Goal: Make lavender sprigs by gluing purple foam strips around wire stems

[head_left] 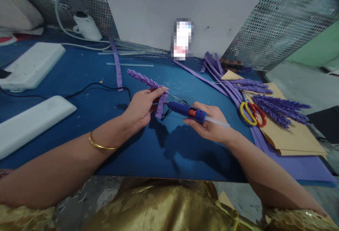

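Between the thumb and fingers of my left hand (141,105) is a purple paper lavender stem (144,78), its curled tip pointing to the upper left. A loose end of fringed purple paper strip (161,105) hangs down from it beside my thumb. My right hand (210,121) is wrapped round a blue glue gun (182,110) with a clear glue stick (218,121) poking out of its back. The gun's nozzle points left, at or very near the hanging strip; contact is hard to make out. A thin wire runs from the stem toward the right.
On the right lie scissors (250,113), finished lavender stems (280,107), brown paper (296,139) and purple strips (214,68). Another fringed strip (116,65) and a glue stick (129,64) lie behind. A power strip (39,65) and white case (37,121) stand left; a black cord crosses the table.
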A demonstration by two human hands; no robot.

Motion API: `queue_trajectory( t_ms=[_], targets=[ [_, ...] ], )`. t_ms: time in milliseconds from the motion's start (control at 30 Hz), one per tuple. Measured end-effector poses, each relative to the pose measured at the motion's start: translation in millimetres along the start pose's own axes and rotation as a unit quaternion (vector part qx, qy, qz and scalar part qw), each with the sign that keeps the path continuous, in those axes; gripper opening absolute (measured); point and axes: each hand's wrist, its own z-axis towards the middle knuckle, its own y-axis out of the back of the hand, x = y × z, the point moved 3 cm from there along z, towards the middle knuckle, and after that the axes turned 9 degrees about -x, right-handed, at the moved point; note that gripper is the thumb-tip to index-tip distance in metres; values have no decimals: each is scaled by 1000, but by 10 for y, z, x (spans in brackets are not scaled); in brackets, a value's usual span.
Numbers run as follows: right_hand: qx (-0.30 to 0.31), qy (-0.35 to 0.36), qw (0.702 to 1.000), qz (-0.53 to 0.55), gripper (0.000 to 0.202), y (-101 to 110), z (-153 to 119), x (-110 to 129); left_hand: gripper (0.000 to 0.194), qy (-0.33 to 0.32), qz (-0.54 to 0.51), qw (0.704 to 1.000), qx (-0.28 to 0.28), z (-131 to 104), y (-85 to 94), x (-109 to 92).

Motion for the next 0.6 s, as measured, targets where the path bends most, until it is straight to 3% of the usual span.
queue_trajectory(
  t_ms=[167, 300, 467, 600],
  targets=[
    [17, -44, 999, 23, 31, 38, 18, -41, 27, 0, -17, 999, -28, 33, 25, -4],
    [-15, -145, 975, 170, 35, 93, 29, -129, 19, 4, -34, 998, -55, 51, 43, 7],
    [-132, -297, 884, 337, 42, 89, 53, -380, 13, 18, -24, 998, -49, 22, 31, 4],
    [-174, -447, 781, 401, 39, 0, 50, -646, 15, 13, -12, 999, -27, 11, 37, 5]
  ],
)
